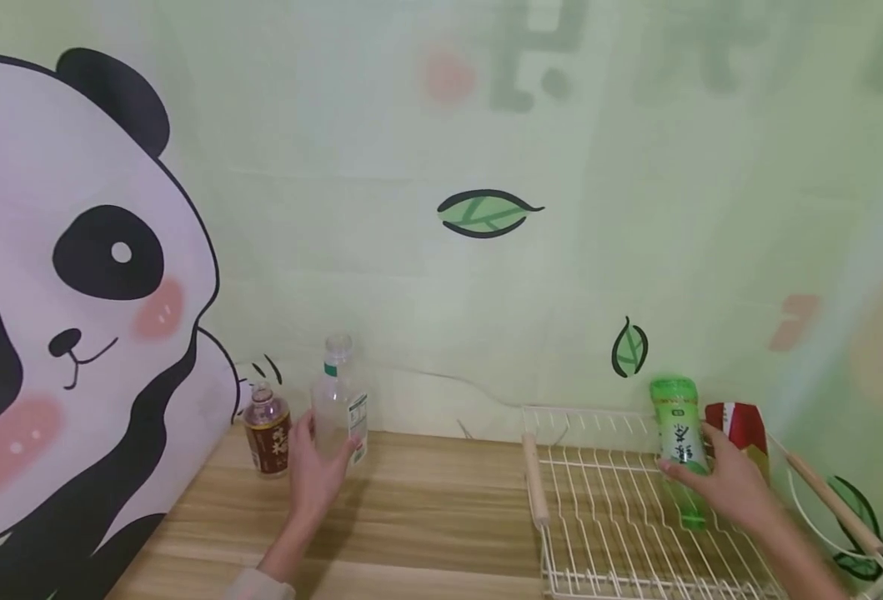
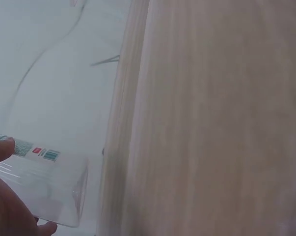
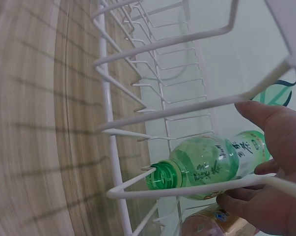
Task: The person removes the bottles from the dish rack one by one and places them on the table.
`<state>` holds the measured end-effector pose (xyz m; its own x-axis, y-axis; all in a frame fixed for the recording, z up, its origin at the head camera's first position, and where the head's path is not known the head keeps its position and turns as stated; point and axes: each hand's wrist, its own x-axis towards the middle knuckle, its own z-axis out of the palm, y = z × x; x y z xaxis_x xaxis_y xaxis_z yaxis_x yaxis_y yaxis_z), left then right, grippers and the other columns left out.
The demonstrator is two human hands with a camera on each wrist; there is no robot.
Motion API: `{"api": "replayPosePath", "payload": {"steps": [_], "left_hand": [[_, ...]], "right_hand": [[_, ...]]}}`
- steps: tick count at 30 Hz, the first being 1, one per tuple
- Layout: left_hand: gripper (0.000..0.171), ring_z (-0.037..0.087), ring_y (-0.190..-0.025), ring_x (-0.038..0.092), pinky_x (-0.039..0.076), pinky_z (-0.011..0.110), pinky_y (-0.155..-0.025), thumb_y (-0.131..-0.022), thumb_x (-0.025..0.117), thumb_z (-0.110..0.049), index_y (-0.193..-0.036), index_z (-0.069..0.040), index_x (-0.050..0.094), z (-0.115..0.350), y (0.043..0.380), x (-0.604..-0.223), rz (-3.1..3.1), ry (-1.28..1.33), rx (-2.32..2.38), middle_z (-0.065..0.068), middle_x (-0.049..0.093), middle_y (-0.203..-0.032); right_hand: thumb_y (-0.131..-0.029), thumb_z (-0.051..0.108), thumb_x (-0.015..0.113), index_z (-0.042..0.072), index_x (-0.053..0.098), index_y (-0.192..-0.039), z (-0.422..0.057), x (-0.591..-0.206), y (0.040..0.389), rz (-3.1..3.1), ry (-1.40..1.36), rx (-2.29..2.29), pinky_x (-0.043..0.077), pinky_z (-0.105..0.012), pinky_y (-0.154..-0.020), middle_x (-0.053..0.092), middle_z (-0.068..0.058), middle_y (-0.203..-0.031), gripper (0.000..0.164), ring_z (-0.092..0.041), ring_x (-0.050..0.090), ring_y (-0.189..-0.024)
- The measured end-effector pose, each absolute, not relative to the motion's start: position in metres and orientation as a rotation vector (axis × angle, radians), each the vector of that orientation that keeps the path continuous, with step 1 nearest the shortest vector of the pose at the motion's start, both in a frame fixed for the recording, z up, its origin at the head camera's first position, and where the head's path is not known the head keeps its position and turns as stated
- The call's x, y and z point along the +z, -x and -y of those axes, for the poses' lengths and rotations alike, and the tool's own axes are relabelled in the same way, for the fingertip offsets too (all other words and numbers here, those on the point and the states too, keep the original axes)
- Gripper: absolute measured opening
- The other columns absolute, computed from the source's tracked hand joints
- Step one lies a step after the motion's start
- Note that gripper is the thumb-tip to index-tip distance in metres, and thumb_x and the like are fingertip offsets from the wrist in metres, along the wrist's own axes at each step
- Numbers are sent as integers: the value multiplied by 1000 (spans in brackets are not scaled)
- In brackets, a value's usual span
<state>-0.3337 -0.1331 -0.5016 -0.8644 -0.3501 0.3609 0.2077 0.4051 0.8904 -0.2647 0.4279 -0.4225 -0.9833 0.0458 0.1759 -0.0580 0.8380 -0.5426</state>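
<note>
My left hand (image 1: 319, 458) grips a clear plastic bottle (image 1: 332, 417), upright and uncapped, with a green-and-white label. The left wrist view shows the base of this bottle (image 2: 54, 189) close to the wooden tabletop. Just left of that hand stands a small bottle with a dark red label (image 1: 267, 437). On the right, my right hand (image 1: 734, 479) holds a green tea bottle (image 1: 677, 425) neck down in a white wire dish rack (image 1: 599, 517). In the right wrist view, the bottle's open green neck (image 3: 165, 176) is among the rack's wires, with fingers (image 3: 236, 201) along its side.
A red-labelled item (image 1: 737, 425) stands in the rack behind the right hand. The rack has wooden handles (image 1: 534, 479) at both ends. Wooden tabletop (image 1: 441, 508) lies between the hands, and a printed panda backdrop (image 1: 381, 250) rises behind it.
</note>
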Motion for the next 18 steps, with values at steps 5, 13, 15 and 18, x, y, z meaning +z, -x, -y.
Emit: {"api": "replayPosePath", "payload": {"steps": [5,13,15,18], "left_hand": [[84,46,-140,46,36,67,-119,-88,88,-19,-154,2,40,135,335,-505,2165,-158,-1502,27,46,-152],[83,47,-142,46,35,66,-119,-89,87,-17,-153,2,38,141,336,-509,2191,-234,-1546,29,46,-155],[84,48,-143,44,34,66,-120,-89,86,-17,-153,3,36,142,336,-510,2199,-247,-1555,31,44,-156],[84,48,-143,44,34,64,-121,-90,86,-17,-153,4,35,142,336,-510,2204,-250,-1560,32,44,-156]], "right_hand": [[-98,45,76,-21,20,-155,-427,-427,265,2819,-11,844,62,-59,-82,50,-46,-136,104,-56,63,-113],[-98,43,77,-21,16,-157,-426,-429,267,2847,40,822,63,-52,-73,51,-46,-133,106,-47,67,-101],[-97,43,78,-20,15,-157,-426,-430,268,2854,48,819,63,-50,-72,52,-45,-131,107,-44,67,-98],[-97,41,79,-20,15,-157,-427,-430,268,2854,42,817,63,-48,-70,54,-43,-128,107,-42,67,-97]]}}
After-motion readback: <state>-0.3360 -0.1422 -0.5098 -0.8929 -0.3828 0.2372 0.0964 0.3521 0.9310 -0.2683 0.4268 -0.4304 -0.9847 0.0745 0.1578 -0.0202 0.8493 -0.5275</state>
